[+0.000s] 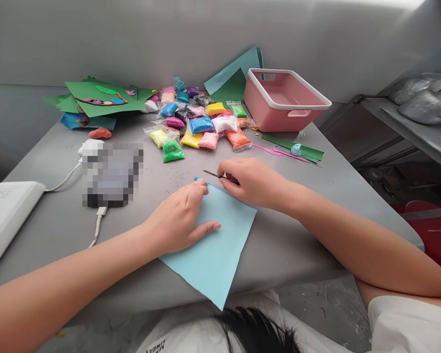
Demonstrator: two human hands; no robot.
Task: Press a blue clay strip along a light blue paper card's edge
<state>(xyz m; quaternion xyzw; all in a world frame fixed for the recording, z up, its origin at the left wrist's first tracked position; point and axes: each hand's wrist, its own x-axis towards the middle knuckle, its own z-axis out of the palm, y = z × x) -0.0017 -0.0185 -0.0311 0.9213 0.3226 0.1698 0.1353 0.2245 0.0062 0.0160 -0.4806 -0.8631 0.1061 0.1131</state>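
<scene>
My left hand presses on a light blue sheet of paper, thumb stretched out across it and fingers reaching its far edge. The sheet's near corner hangs past the table edge. A bit of brighter blue clay shows by my left fingertips, and a thin blue strip runs along the far edge of the paper. In my right hand, just beyond that edge, a small thin-bladed knife is pinched, its blade pointing left. The blade looks apart from the clay. My grip hides part of its handle.
Bags of coloured clay lie at the back middle, beside a pink basket. Green sheets with clay shapes are stacked at back left. A blurred-out device, cable and white power bank sit left; green paper strips lie right.
</scene>
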